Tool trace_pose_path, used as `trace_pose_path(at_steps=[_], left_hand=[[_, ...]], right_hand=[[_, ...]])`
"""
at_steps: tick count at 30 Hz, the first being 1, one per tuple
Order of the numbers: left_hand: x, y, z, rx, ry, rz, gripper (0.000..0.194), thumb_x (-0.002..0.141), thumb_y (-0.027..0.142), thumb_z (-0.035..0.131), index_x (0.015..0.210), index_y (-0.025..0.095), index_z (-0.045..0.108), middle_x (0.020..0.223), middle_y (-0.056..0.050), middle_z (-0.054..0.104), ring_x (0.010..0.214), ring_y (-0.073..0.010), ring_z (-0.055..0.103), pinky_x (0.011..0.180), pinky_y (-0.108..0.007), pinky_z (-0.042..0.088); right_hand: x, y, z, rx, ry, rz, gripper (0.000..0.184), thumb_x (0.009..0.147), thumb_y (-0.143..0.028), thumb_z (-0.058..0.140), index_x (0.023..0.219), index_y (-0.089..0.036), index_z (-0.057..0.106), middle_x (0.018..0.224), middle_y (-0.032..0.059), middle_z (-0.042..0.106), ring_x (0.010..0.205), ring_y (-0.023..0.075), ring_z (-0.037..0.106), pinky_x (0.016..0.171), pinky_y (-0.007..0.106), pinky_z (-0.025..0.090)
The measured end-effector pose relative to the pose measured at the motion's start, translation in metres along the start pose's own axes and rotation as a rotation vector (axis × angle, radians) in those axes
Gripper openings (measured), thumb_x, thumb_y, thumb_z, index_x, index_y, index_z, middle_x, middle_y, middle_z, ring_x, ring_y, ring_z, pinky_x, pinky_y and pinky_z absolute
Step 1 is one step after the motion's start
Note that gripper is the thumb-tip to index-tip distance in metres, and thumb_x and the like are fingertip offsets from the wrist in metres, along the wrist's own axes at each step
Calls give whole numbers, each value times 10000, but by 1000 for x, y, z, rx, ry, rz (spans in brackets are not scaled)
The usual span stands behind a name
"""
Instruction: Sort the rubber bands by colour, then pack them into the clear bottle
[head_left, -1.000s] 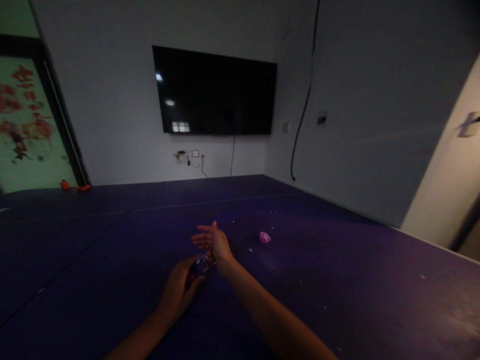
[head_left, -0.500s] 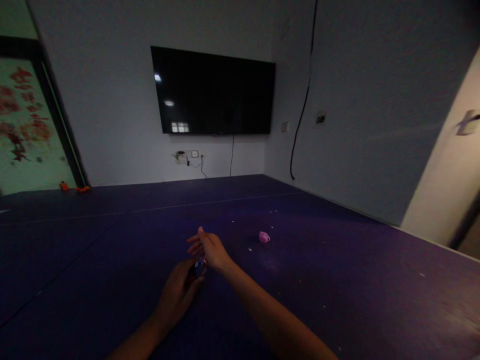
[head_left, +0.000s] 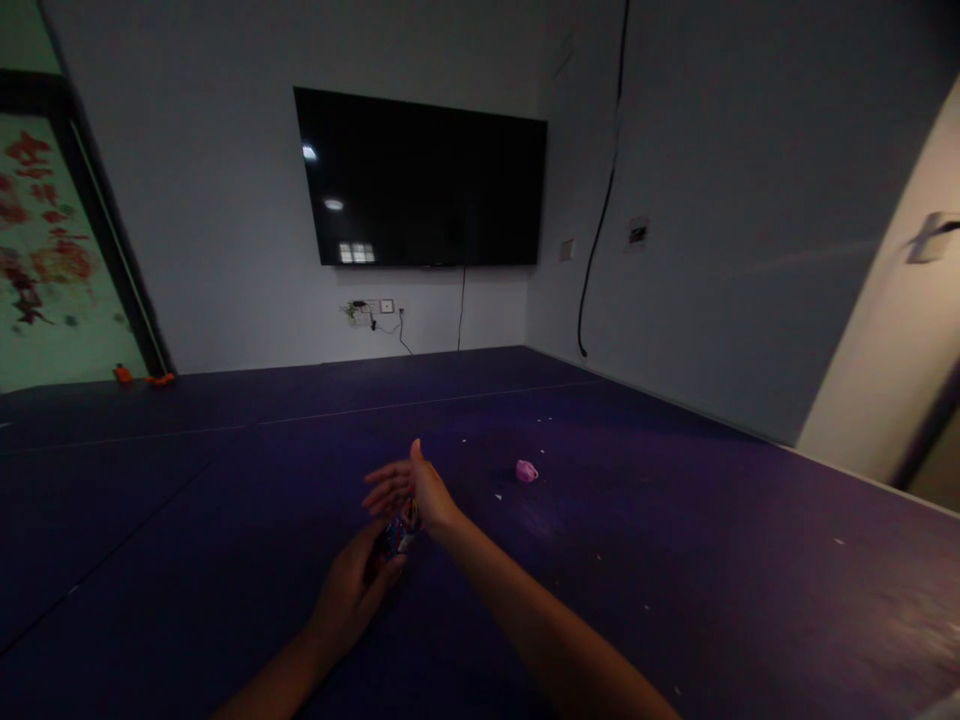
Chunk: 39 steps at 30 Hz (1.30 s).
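My left hand (head_left: 349, 586) is closed around a small shiny multicoloured object (head_left: 403, 532) with blue, red and yellow on it. Its kind I cannot make out, since the fingers and the dim light hide much of it. Across the far end of that object is my right hand (head_left: 412, 495), its fingers stretched out to the left and the thumb pointing up. The right palm is close to the object; whether it touches I cannot tell. A small pink toy teapot-like piece (head_left: 526, 471) lies on the purple floor (head_left: 247, 520), to the right of both hands.
Small white scraps (head_left: 498, 497) are scattered over the floor. A black television (head_left: 427, 180) hangs on the far wall, with sockets and cords below it. A dark cable (head_left: 597, 240) dangles by the right wall. Orange pieces (head_left: 122, 374) lie near the door at left.
My right hand dipped toward the object with its fingers lowered, then rose again with the thumb up. The left hand keeps its hold. The view has shifted slightly.
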<state>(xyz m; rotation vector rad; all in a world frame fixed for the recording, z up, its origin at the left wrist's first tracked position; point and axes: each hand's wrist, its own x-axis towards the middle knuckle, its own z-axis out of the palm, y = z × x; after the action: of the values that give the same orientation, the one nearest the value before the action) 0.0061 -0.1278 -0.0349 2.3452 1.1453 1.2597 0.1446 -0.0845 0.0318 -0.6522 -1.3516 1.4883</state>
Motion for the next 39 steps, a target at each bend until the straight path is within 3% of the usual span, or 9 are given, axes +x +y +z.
trace_pose_path(at_steps=[6, 11, 14, 18, 24, 28, 33, 35, 39], left_hand=[[1, 4, -1, 45, 53, 18, 416, 812, 418, 528, 1180, 224, 525, 1082, -84, 662, 943, -225, 640, 799, -358, 520], [2, 3, -1, 9, 65, -52, 431, 812, 442, 517, 1176, 212, 514, 1066, -85, 662, 905, -222, 646, 784, -360, 519], [3, 3, -2, -41, 123, -137, 454, 809, 460, 508, 1185, 206, 504, 1069, -85, 657, 917, -226, 642, 779, -357, 516], [5, 4, -4, -98, 226, -208, 467, 794, 477, 508, 1173, 204, 513, 1081, -95, 649, 955, -241, 629, 799, -369, 508], [7, 4, -4, -117, 256, -224, 468, 774, 485, 524, 1141, 195, 539, 1047, -104, 656, 948, -252, 628, 823, -391, 494], [8, 1, -3, -123, 265, -215, 470, 781, 478, 520, 1155, 194, 529, 1080, -104, 645, 976, -248, 618, 837, -385, 487], [8, 1, -4, -100, 254, -219, 477, 786, 485, 511, 1163, 193, 529, 1080, -107, 646, 965, -252, 622, 827, -387, 491], [8, 3, -4, -92, 248, -225, 481, 790, 492, 503, 1168, 195, 527, 1075, -109, 648, 952, -255, 626, 821, -397, 493], [7, 4, -4, -88, 261, -228, 487, 783, 500, 505, 1160, 192, 532, 1079, -112, 646, 960, -260, 623, 828, -412, 491]], right_hand=[[1, -2, -4, 112, 158, 60, 815, 842, -664, 31, 755, -127, 638, 651, 107, 658, 529, 160, 597, 543, 286, 420], [0, -7, -2, 126, 130, -32, 823, 839, -667, 35, 773, -121, 647, 684, 112, 669, 593, 174, 624, 595, 309, 444], [-2, -2, 4, 39, 122, -167, 701, 797, -711, 270, 853, -133, 663, 791, 107, 688, 708, 185, 639, 691, 340, 468], [-7, 10, 11, -178, 169, -316, 491, 658, -555, 656, 994, -197, 668, 995, 84, 680, 902, 210, 625, 803, 358, 470], [-9, 16, 12, -316, 228, -455, 332, 704, -472, 645, 913, -224, 713, 1012, 72, 688, 994, 221, 613, 916, 390, 439], [-3, 19, 9, -192, 204, -397, 321, 731, -468, 611, 892, -211, 716, 1016, 78, 688, 987, 227, 614, 885, 397, 452], [5, 21, 2, 45, 180, -247, 472, 649, -377, 682, 1088, -209, 636, 990, 81, 697, 781, 181, 639, 711, 347, 499], [6, 18, 1, 101, 178, -192, 493, 605, -315, 710, 1079, -206, 634, 963, 77, 703, 739, 167, 634, 682, 329, 500], [6, 12, -3, 171, 179, -125, 468, 505, -240, 763, 959, -185, 666, 933, 74, 703, 840, 191, 636, 708, 317, 498]])
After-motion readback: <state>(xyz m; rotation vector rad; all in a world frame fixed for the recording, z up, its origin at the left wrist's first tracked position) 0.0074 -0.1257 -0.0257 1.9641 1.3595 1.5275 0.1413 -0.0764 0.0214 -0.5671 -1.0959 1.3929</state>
